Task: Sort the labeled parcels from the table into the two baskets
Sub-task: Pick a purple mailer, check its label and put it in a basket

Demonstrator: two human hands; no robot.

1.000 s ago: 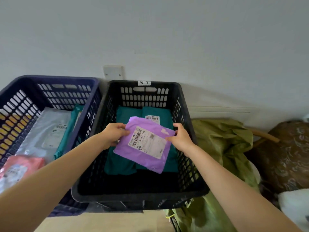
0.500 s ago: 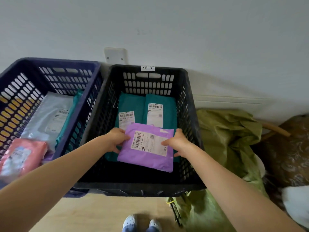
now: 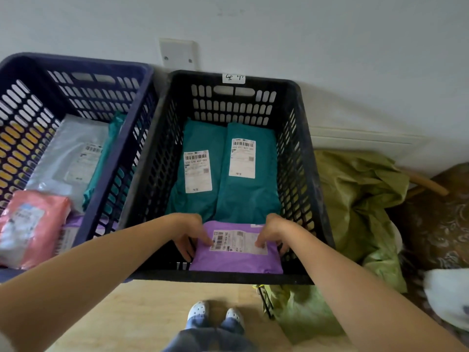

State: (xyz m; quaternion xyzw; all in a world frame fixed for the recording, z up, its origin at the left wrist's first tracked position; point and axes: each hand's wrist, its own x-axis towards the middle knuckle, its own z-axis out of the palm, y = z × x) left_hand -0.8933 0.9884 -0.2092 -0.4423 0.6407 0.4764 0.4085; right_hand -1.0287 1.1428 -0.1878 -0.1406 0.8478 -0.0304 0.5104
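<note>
A purple parcel [image 3: 236, 260] with a white barcode label lies low at the near end of the black basket [image 3: 299, 138]. My left hand [image 3: 186, 228] holds its left edge, thumb on top and fingers down beside it. My right hand [image 3: 272, 229] holds the right edge the same way. Two teal labeled parcels [image 3: 195, 199] [image 3: 250, 196] lie side by side on the basket floor behind it. To the left stands the blue basket [image 3: 76, 64], holding a grey parcel [image 3: 68, 153], a pink parcel [image 3: 30, 224] and a teal one [image 3: 104, 161] leaning on its right wall.
Both baskets stand against a white wall with a blank wall plate [image 3: 177, 53]. A crumpled green bag [image 3: 355, 199] fills the space right of the black basket, with brown patterned fabric [image 3: 441, 219] beyond it. My shoes [image 3: 215, 311] are on the wooden floor below.
Both hands have lowered the purple parcel from above the teal parcels down to the near end of the black basket. The camera has tilted downward.
</note>
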